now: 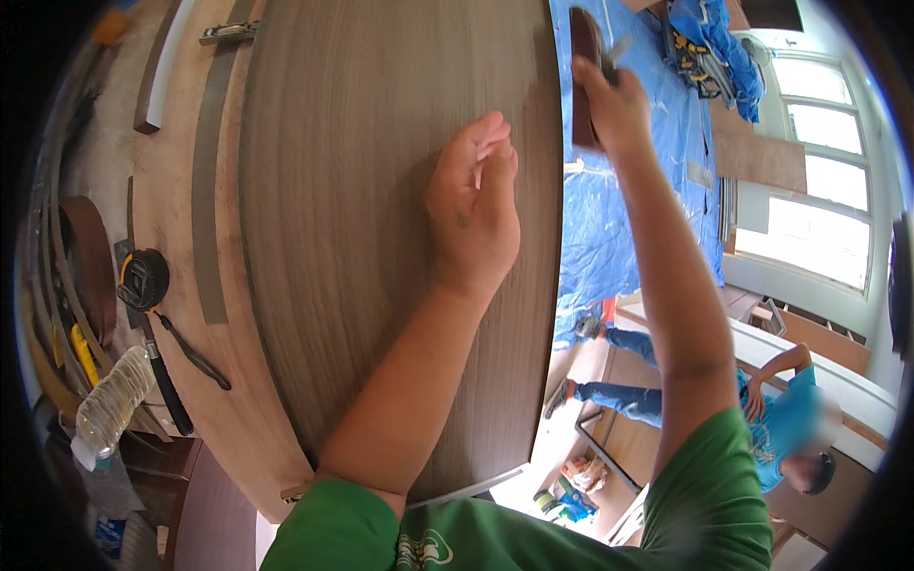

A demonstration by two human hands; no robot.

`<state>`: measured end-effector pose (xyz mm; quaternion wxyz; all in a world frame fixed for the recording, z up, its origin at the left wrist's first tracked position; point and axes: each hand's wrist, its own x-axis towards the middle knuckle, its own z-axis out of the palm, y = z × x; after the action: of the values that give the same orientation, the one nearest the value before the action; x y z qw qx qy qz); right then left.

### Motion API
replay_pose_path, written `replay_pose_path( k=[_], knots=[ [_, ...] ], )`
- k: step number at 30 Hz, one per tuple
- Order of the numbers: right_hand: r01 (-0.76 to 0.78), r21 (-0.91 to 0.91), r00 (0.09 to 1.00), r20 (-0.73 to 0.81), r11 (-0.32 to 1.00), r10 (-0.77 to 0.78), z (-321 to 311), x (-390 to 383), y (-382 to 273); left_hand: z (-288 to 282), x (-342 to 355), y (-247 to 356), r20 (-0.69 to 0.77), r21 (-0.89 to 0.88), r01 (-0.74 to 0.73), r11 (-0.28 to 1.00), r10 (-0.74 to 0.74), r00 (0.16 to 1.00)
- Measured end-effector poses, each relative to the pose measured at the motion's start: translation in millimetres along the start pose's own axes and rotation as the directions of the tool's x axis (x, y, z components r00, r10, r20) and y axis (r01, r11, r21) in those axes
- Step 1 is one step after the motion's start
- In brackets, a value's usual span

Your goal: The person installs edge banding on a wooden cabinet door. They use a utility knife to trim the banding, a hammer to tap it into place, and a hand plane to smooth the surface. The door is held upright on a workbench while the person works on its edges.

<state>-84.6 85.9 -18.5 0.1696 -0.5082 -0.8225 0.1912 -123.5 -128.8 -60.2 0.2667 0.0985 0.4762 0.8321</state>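
Observation:
A wide wood-grain panel (352, 190) lies in front of me, grey-brown and taller than it is broad. Over its middle is my left hand (476, 205), loosely cupped and empty, its thumb a little apart from the bent fingers. Beyond the panel's right edge, my right hand (621, 119) grips a long brown block with a dark handle (585, 114). Motion blurs this block, so its exact kind cannot be made out. It is held above a blue sheet.
Left of the panel, a pale board (176, 209) bears a strip, a hinge (228, 33) and a black tape measure (145, 279). A plastic bottle (114, 404) lies lower left. The blue sheet (609, 238) spreads at right; a person in blue (776, 419) is at lower right.

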Motion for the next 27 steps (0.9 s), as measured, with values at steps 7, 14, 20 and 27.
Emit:
replay_pose_path(
  k=[7, 14, 20, 27],
  knots=[
    [-0.022, -0.037, 0.999, 0.032, 0.999, 0.023, 58.4, 139.9, -66.1, -2.6, -1.2, -5.7, -0.03, 0.035, -0.021, 0.999, 0.022, 0.999],
    [0.144, -0.063, 0.99, 0.009, 0.988, -0.144, 68.2, 183.2, -57.9, 3.9, -5.1, -14.5, -0.018, 0.098, -0.11, 0.989, 0.112, 0.994],
    [-0.05, -0.051, 0.989, 0.139, 0.997, 0.057, 43.6, 97.3, -108.0, -5.0, 2.7, -16.6, -0.027, 0.172, -0.21, 0.962, 0.218, 0.976],
    [0.115, -0.2, 0.993, 0.041, 0.973, -0.109, 36.6, 79.7, -54.5, 0.5, 0.6, -9.7, 0.019, 0.111, -0.122, 0.986, 0.121, 0.993]
  ],
)
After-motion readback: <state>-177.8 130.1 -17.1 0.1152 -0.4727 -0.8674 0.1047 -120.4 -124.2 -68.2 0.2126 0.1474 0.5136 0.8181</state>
